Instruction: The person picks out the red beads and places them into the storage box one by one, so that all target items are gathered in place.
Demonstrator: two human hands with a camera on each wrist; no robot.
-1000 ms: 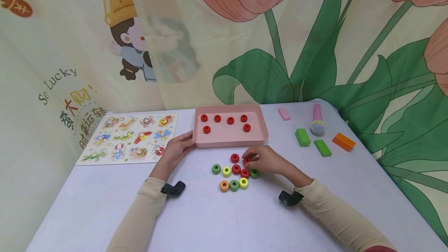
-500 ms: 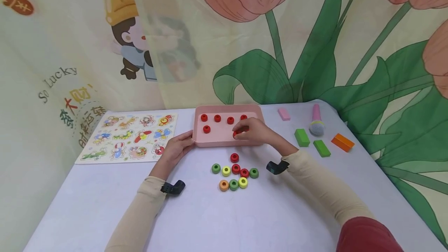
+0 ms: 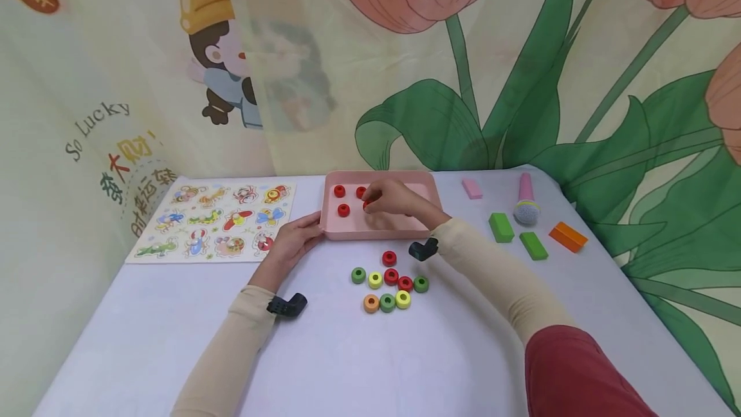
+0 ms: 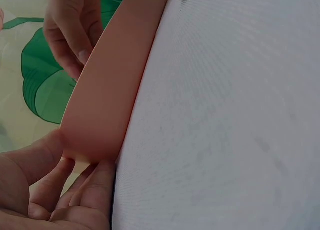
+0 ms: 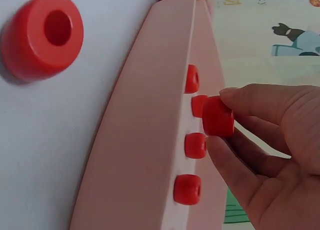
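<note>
Left hand (image 3: 294, 242) pinches pink rectangular tray (image 3: 376, 235), probably for steadiness, near white worktop's (image 3: 324, 365) far edge; right hand (image 3: 399, 200) pinches red round bead (image 5: 218, 117)

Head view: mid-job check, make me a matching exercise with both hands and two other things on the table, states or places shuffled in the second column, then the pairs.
Things:
1. Left hand
2. Right hand
3. Microphone
4. Picture board

States or places:
A. Pinching a red bead over the pink tray
B. Lying flat on the table, left of the tray in the head view
C. Gripping a corner of the tray
D. Lying near the orange block, right of the tray in the head view

Pairs: 1-C, 2-A, 3-D, 4-B
</note>
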